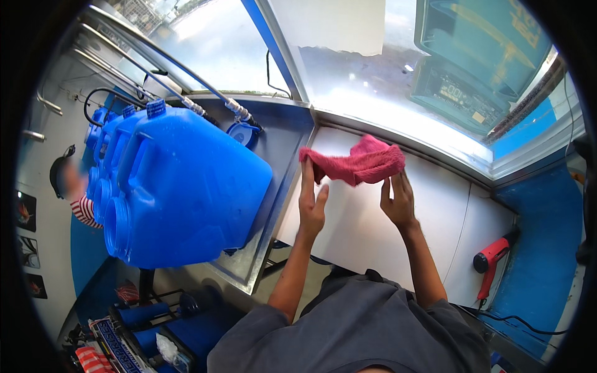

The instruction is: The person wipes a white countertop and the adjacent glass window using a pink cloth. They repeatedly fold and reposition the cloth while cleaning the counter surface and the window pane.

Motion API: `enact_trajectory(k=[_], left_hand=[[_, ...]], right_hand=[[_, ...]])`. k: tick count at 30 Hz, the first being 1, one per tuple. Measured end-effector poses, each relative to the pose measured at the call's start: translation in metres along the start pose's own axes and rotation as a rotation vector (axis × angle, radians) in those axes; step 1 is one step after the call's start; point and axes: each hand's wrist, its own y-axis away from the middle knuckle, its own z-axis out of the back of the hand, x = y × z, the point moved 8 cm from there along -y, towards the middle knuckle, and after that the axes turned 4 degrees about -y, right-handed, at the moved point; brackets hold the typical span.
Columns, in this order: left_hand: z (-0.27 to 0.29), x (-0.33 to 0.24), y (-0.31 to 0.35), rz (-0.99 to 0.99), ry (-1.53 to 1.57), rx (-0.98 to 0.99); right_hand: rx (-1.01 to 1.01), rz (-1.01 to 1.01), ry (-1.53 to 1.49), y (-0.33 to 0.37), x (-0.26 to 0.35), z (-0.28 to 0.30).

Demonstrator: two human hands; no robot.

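Note:
A crumpled pink cloth [360, 165] stretches between my two hands above the white tabletop [348, 233]. My left hand [312, 202] has its straight fingers at the cloth's left end, with the thumb standing off to the side. At the right end, my right hand [398, 202] holds the cloth at its fingertips, the thumb also apart. Folds of the cloth hide the tips of several fingers. The middle of the cloth sags a little, and its right part bunches upward.
Large blue jugs [193, 186] stand in a row on a metal counter [249, 267] to the left, below metal pipes. A red heat gun or hair dryer [493, 261] lies at the right. A window [373, 81] runs behind the table. Another person [78, 189] is at far left.

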Motion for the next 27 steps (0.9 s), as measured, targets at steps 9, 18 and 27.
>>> enact_trajectory(k=[9,18,27], left_hand=[[0.023,0.080,-0.168,-0.140,-0.851,-0.185],[-0.006,0.151,-0.161,-0.367,-1.137,0.014],[-0.096,0.197,-0.032,-0.236,-1.012,0.477]], right_hand=[[0.197,0.183,0.270,-0.081,0.011,-0.078],[0.315,-0.041,0.291,-0.060,-0.043,-0.136],[0.394,-0.157,0.293,0.029,-0.059,-0.060]])
